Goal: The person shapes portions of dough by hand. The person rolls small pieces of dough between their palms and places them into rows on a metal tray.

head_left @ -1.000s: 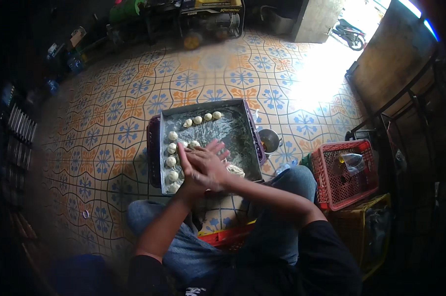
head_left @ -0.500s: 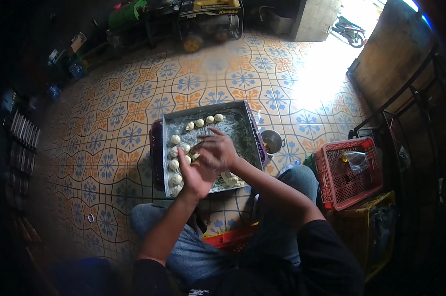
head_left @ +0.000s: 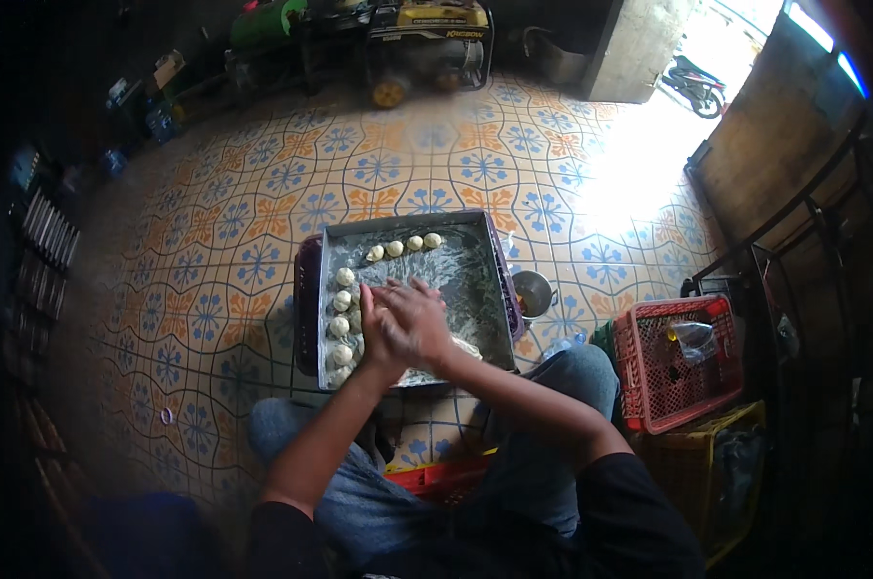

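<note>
A square metal pan (head_left: 470, 270) dusted with white powder sits in a purple container (head_left: 307, 299). Small pale dough balls line its left side (head_left: 339, 326) and far part (head_left: 395, 248), with others partly behind my hands. My left hand (head_left: 383, 343) is over the pan, thumb raised and fingers stretched beneath my right hand. My right hand (head_left: 412, 323) lies across it palm to palm, fingers extended and slightly spread. Whatever is between the palms is hidden. A pale dough lump (head_left: 467, 347) shows behind my right wrist.
Tiled floor (head_left: 263, 261) surrounds the pan. A metal pot (head_left: 543, 294) stands at its right, beside stacked crates (head_left: 658, 391) holding a plastic bag (head_left: 695, 338). A generator (head_left: 432, 43) is at the back. A motorbike (head_left: 692, 87) shows through the doorway, and dark metal frames (head_left: 798, 207) line the right.
My palms were pressed together a second ago, then my right fingers curled over my left palm; now they lie flatter across it again. The whole view has shifted slightly.
</note>
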Motion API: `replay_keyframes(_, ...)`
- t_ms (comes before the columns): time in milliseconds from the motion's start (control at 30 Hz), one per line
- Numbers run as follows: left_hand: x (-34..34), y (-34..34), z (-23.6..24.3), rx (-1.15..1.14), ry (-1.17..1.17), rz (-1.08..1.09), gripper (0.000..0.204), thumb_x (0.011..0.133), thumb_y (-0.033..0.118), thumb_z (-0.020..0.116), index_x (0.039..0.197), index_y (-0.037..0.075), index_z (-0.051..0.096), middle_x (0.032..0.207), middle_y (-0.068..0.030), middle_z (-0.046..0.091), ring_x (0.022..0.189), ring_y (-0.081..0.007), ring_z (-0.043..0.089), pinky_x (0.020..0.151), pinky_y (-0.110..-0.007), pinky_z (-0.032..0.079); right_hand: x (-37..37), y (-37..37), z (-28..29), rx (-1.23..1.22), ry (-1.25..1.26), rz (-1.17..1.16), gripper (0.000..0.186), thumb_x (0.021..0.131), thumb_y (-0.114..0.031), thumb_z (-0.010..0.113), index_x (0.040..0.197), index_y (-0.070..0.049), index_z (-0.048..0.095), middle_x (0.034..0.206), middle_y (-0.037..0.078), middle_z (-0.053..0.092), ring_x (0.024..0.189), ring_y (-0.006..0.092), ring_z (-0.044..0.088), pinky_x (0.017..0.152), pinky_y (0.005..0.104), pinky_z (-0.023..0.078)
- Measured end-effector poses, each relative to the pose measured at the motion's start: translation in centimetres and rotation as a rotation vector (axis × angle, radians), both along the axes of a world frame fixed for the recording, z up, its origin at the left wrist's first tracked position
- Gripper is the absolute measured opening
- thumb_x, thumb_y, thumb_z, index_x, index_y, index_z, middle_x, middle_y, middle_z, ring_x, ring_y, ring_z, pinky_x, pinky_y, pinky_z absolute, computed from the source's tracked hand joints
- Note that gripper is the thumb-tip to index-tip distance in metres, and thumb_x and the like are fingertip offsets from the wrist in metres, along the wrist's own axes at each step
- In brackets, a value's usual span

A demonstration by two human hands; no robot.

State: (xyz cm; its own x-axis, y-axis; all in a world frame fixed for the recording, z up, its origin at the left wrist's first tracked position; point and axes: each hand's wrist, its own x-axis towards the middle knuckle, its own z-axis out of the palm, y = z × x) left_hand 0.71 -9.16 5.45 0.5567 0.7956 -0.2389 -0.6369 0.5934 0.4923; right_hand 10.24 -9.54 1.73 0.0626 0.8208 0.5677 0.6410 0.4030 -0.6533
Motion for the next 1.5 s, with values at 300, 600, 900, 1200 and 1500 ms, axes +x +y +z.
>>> replay_keyframes(300, -0.3, -0.7, 0.1, -0.033, 0.171, 0.016, 0.084, 0.097, 0.076, 0.033, 0.143, 0.009, 0.051, 0.14, -0.0152, 0.058, 0.129, -0.0317, 0.056, 0.109, -0.048, 0.043, 1.8, 0.9, 4.2, -0.584, 0.048, -0.022, 0.032, 0.097, -0.035, 0.056, 0.103, -0.012, 0.078, 0.112, 0.011, 0.075, 0.122, 0.0302, 0.063, 0.108, 0.0529, 0.04)
replay_keyframes(600, -1.4, 1.0, -0.2, -0.089, 0.166, 0.056, 0.096, 0.095, 0.079, 0.031, 0.148, -0.001, 0.043, 0.149, -0.0215, 0.05, 0.135, -0.0367, 0.051, 0.113, -0.049, 0.041, 2.0, 0.7, 2.9, -0.325, -0.216, 0.002, 0.04, 0.095, -0.047, 0.056, 0.111, -0.016, 0.077, 0.117, 0.011, 0.074, 0.133, 0.028, 0.056, 0.119, 0.0543, 0.026)
replay_keyframes(900, -0.6, -0.9, 1.4, 0.048, 0.159, -0.346, 0.11, 0.086, 0.093, 0.019, 0.157, 0.01, 0.033, 0.156, -0.0154, 0.044, 0.142, -0.0325, 0.045, 0.114, -0.055, 0.037, 4.2, 3.0, 5.2, -0.841, 0.109, 0.124, 0.045, 0.094, -0.05, 0.056, 0.11, -0.013, 0.078, 0.117, 0.011, 0.074, 0.121, 0.0294, 0.065, 0.108, 0.0499, 0.043)
replay_keyframes(1200, -1.2, 0.2, 1.3, -0.011, 0.008, -0.055, 0.1, 0.09, 0.087, 0.03, 0.144, 0.005, 0.051, 0.145, -0.0094, 0.056, 0.129, -0.0263, 0.056, 0.113, -0.041, 0.039, 3.5, 1.4, 3.9, -0.094, 0.17, 0.172, 0.016, 0.09, -0.021, 0.068, 0.09, -0.006, 0.073, 0.088, 0.009, 0.073, 0.088, 0.031, 0.072, 0.081, 0.0402, 0.056)
replay_keyframes(1500, -3.9, 0.9, 1.5, 0.043, -0.471, -0.219, 0.09, 0.095, 0.078, 0.038, 0.147, 0.005, 0.045, 0.147, -0.015, 0.052, 0.138, -0.0301, 0.049, 0.116, -0.047, 0.037, 1.9, -0.5, 7.1, 0.283, 0.047, 0.28, 0.04, 0.085, -0.032, 0.066, 0.117, -0.007, 0.07, 0.12, 0.015, 0.069, 0.118, 0.0341, 0.063, 0.106, 0.0535, 0.042)
